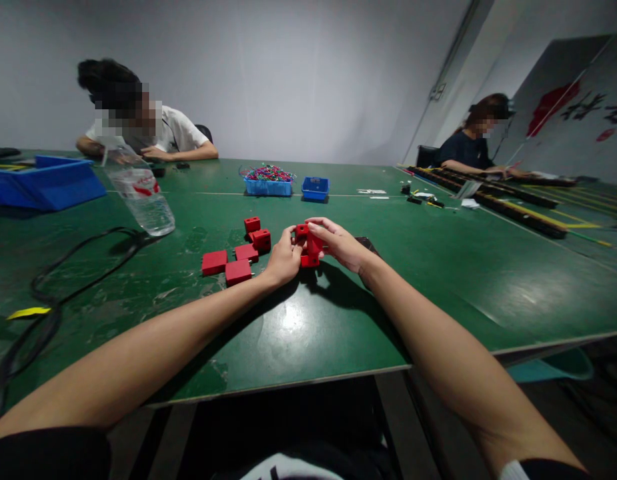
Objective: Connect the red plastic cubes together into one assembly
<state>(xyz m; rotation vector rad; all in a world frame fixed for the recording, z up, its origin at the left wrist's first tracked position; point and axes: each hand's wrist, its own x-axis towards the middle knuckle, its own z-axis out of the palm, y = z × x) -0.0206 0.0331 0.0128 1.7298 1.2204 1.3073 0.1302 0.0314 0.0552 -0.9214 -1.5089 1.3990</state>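
Both hands meet mid-table on a small red block cluster [308,245]. Left hand [283,259] has its fingers curled round the cluster's left side; right hand [338,243] comes over the top, fingers pressed together on it. Both are clamped on the same piece, which sits low, at or just above the green table [438,280]; contact with the surface can't be told.

Risks, as judgement: the cluster looks made of several small cubes, so uneven squeeze could pop one off or twist a joint apart. The grip is mostly fingertips, so a slip would drop it onto the table and it might roll toward the loose red blocks [238,257] just left of the left hand. A left wrist sweep could knock those.

Around: a dark flat object [367,245] lies just behind the right hand, partly hidden. A plastic bottle [141,193] stands further left, a black cable [78,257] loops near it, and a yellow tag [28,312] lies by the left edge. Blue bins [315,188] sit well beyond, one full of coloured bits. A blue tray [43,180] is far left. Two other people work at the far side, well apart. Nothing blocks the hands directly.
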